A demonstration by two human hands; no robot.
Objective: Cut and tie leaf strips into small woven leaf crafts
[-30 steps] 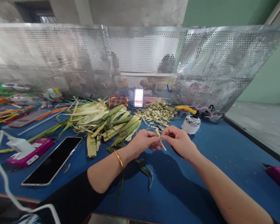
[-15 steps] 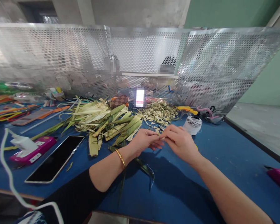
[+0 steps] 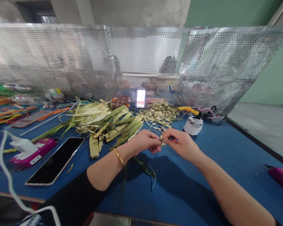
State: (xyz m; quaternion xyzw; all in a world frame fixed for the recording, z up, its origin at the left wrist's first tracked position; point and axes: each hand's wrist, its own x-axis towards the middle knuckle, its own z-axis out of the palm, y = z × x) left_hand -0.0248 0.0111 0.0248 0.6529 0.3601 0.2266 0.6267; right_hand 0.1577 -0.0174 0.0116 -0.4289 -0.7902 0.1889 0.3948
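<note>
My left hand (image 3: 147,142) and my right hand (image 3: 179,142) meet over the blue table, fingertips pinched together. Between them is a small pale piece of corn husk (image 3: 162,140), mostly covered by the fingers. Left of my hands lies a heap of green and cream corn husks (image 3: 108,121). Beyond them is a pile of small curled husk pieces (image 3: 160,113). A roll of white string (image 3: 193,125) stands just past my right hand. Below my left wrist a dark green leaf strip (image 3: 143,166) lies on the table.
A black-screened phone (image 3: 56,161) and a purple power strip (image 3: 34,152) with a white plug and cable lie at left. A perforated metal screen (image 3: 85,56) closes off the back. A yellow-handled tool (image 3: 188,110) and another purple power strip (image 3: 281,177) are at right.
My right hand's fingers have shifted and opened slightly, so more of the pale husk piece and something red behind the fingers show. My left hand has moved slightly left.
</note>
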